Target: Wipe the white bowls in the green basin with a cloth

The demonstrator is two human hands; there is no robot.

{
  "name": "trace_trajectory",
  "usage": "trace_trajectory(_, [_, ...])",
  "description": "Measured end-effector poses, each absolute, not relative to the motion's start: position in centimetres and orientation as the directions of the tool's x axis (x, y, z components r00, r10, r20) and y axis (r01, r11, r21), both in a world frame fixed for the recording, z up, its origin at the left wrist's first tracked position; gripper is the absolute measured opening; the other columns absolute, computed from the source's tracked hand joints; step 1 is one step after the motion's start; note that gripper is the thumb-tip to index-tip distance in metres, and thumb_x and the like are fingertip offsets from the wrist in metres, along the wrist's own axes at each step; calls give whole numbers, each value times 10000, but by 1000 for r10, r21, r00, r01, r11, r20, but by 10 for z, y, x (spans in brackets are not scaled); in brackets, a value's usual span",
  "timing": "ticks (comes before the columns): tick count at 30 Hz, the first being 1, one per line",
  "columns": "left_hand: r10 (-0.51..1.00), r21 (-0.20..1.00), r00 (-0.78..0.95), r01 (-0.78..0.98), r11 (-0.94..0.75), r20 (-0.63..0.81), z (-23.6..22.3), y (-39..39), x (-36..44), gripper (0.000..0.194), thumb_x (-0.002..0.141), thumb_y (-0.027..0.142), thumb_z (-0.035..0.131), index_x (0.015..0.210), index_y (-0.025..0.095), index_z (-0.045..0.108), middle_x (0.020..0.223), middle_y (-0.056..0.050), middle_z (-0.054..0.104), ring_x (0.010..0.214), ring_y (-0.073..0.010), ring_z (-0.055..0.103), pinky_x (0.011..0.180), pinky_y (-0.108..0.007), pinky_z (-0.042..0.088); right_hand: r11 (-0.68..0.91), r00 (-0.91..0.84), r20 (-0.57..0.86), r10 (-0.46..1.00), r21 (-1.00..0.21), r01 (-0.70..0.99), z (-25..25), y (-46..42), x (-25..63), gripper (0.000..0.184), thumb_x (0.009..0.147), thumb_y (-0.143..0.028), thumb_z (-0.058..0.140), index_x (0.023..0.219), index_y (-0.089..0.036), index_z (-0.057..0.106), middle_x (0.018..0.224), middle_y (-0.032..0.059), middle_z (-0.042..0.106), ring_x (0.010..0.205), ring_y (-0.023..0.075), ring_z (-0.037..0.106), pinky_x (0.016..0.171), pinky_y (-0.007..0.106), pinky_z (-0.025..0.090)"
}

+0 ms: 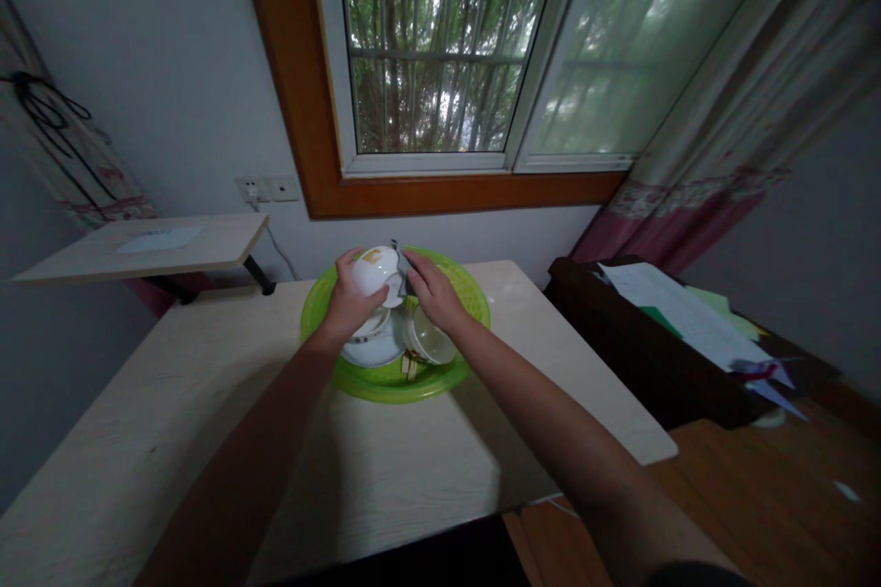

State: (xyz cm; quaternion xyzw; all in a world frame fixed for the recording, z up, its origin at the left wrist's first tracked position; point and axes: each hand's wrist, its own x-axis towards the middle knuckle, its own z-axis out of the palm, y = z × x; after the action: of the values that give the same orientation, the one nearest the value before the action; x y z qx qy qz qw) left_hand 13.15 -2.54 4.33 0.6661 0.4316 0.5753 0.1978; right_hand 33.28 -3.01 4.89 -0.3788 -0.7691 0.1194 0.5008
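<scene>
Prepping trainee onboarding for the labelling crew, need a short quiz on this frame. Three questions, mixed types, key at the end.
1. True or false: the left hand holds a white bowl above the green basket.

2. Multiple choice: seen from the person's side, where is the small raised shelf relative to the basket?
A) To its left
B) To its right
C) Between the basket and the person

3. Fill in the blank: the basket stands on a pale ____.

Key: 1. True; 2. A; 3. table
</scene>
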Motion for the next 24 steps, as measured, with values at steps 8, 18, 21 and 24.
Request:
trace_trajectory(8, [807, 739, 64, 366, -566, 587, 42, -29, 134, 889, 655, 202, 797, 1416, 220, 338, 1247, -117, 567, 1050, -236, 621, 940, -411, 516, 814, -436, 715, 547, -332, 477, 63, -47, 327, 436, 1051, -360, 455, 1475, -343, 553, 1610, 23, 454, 1521, 255, 346, 1259, 555, 276])
trace_trajectory(18, [820, 804, -83, 276, -527, 566, 48, -24, 131, 850, 711, 261, 777, 1410, 240, 294, 1116, -57, 582, 1019, -220, 637, 972, -411, 505, 739, -314, 692, 651, -480, 473, 57, -38, 327, 470, 1085, -431, 356, 1515, -316, 508, 1591, 63, 469, 1463, 231, 424, 1251, 488, 310])
trace_trajectory(21, [834, 843, -169, 241, -481, 525, 49, -21, 125, 818, 747, 308, 749, 1419, 243, 287, 1079, -43, 581, 1015, -227, 641, 976, -421, 508, 716, -273, 687, 673, -513, 474, 52, -33, 329, 459, 1068, -400, 409, 1494, -274, 524, 1533, 108, 508, 1433, 239, 446, 1239, 485, 324])
trace_trajectory(24, [848, 877, -227, 172, -449, 479, 50, -19, 121, 759, 797, 334, 708, 1418, 232, 284, 1064, -47, 589, 1018, -222, 642, 986, -417, 507, 724, -265, 701, 662, -505, 470, 46, -29, 329, 453, 999, -296, 509, 1444, -229, 561, 1447, 144, 546, 1374, 258, 485, 1203, 497, 368])
